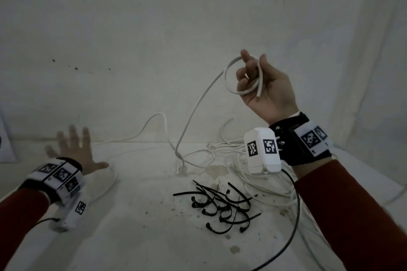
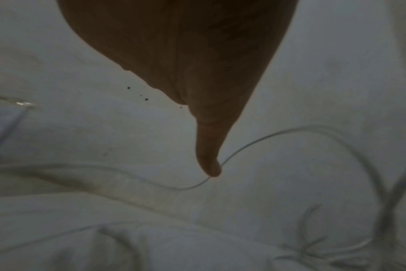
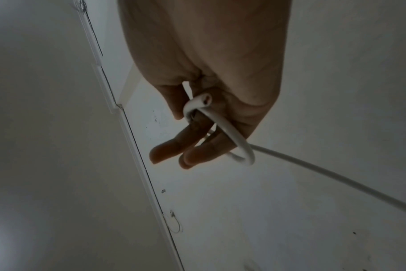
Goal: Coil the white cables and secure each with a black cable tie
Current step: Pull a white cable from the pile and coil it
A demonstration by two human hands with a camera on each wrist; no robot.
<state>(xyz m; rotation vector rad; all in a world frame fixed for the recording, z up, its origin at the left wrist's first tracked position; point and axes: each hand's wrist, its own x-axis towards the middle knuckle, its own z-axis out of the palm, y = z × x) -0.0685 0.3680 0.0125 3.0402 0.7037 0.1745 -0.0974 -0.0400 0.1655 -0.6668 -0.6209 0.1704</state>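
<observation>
Head view: right hand [image 1: 264, 88] grips a looped white cable [image 1: 229, 72] above the black cable ties [image 1: 220, 207]; left hand [image 1: 77, 152], fingers spread, holds nothing, well left of them.

Left hand [image 2: 186, 55] spread above white cloth [image 2: 81, 128]; thin white cable [image 2: 278, 133] beyond fingertip

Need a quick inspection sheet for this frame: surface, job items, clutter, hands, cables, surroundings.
Surface: white cloth-covered table, stained and speckled.
Job's things: white cable with one loop started, raised above the table; loose white cables heaped uncoiled; black cable ties piled unused, apart from the loop.
Clutter: nothing seen.
Grippers: right hand raised, fingers curled round the loop, cut end by the palm; left hand spread over the table, blurred, holding nothing.
Cables: black cord from the right wrist camera crosses the table edge.
Surroundings: white draped backdrop with dark specks.
</observation>
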